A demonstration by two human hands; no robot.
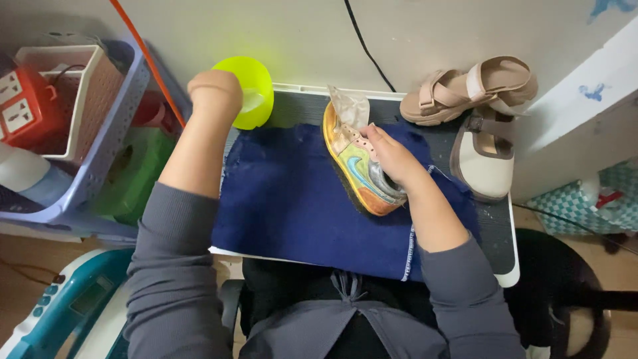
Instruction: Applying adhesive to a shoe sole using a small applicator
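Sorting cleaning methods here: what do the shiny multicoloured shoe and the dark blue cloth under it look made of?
The shiny multicoloured shoe under the right hand looks like metallic-finish synthetic or coated leather, judging by its iridescent gold-to-teal sheen. The dark blue cloth seems woven fabric, possibly denim: matte, with a frayed pale edge.

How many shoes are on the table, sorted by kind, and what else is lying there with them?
Colourful sneaker, held by the right hand: 1
Tan strappy sandal: 1
Cream and brown strap shoe: 1
Yellow-green bowl, at the left hand: 1
Dark blue cloth: 1
Total: 5
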